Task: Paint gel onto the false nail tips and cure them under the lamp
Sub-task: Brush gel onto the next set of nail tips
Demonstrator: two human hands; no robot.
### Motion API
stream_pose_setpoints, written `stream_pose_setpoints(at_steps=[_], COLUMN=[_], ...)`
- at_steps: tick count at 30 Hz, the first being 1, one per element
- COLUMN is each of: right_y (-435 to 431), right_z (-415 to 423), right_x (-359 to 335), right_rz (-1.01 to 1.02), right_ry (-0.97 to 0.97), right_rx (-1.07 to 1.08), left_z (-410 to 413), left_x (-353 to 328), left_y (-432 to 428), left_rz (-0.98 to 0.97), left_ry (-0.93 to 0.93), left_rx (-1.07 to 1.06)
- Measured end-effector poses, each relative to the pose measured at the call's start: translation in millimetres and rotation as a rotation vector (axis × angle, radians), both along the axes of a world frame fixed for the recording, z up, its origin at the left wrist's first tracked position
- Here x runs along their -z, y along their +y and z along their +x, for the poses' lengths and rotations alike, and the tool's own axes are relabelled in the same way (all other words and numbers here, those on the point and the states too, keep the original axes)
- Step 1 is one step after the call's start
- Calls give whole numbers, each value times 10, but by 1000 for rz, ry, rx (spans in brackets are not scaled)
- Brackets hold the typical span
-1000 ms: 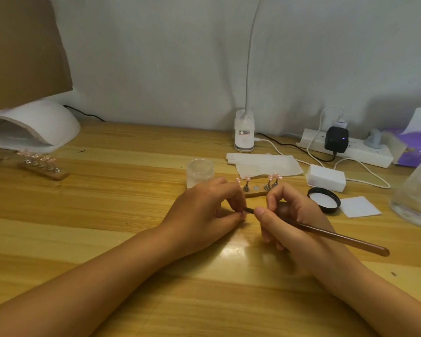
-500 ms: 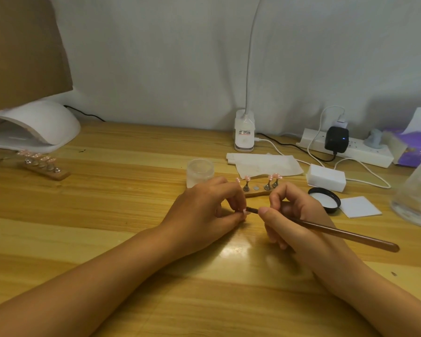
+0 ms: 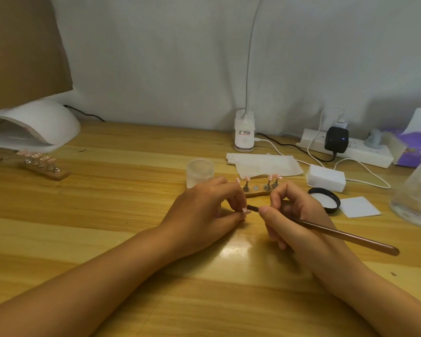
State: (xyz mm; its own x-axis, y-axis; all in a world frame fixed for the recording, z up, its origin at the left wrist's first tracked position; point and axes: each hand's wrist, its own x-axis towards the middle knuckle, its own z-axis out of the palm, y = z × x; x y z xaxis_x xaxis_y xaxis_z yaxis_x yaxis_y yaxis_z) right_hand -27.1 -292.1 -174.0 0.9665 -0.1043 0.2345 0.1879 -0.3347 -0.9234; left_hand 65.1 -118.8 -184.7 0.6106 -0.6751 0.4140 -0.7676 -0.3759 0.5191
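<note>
No legible text or labels

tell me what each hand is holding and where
Left hand pinches a pink nail tip; exact hold hidden. Right hand grips the brush near its front end.

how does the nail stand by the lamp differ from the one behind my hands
The left stand looks full of posts; the centre stand has one bare metal disc. The left stand sits slanted; the centre stand is partly hidden by the left hand. Both are wooden strips carrying pink tips.
</note>
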Motion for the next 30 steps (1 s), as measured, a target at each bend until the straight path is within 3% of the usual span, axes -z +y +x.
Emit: stream_pose_setpoints(at_steps=[3,9,15,23,30], right_y=[25,0,2,1,24], right_z=[-8,11,4,20,-4], right_x=[-12,18,2,22,4], right_rz=[-50,-193,-8,-205,-29], right_ry=[12,-9,-5,6,-76], right_rx=[-37,96,-26,80,108], left_z=[5,1,16,12,19], left_x=[2,-2,9,9,30], left_y=[3,-1,-6,-4,1], left_rz=[8,9,10,3,-48], left_ry=[-6,-3,-17,-17,37], left_rx=[-4,11,4,17,33])
